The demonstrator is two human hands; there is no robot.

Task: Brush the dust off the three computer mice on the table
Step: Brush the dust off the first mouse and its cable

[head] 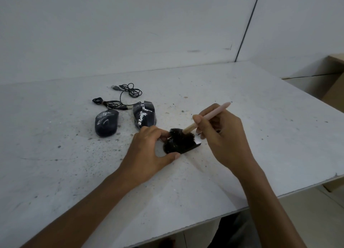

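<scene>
Three black computer mice lie on the grey table [242, 102]. The nearest mouse [183, 148] sits between my hands, and my left hand [149, 151] grips its left end with thumb and fingers. My right hand [221, 136] holds a brush [208, 117] with a pink handle, its black bristles pressed on top of that mouse. A dusty wired mouse [106, 125] lies to the far left. A second wired mouse [144, 114], streaked with white dust, lies right next to it, just beyond my left hand.
Two tangled black cables with USB plugs [123, 95] lie behind the two far mice. Dust specks are scattered over the table around the mice. The table's right edge and near corner run close to my right forearm. A cardboard box [335, 84] stands at the far right.
</scene>
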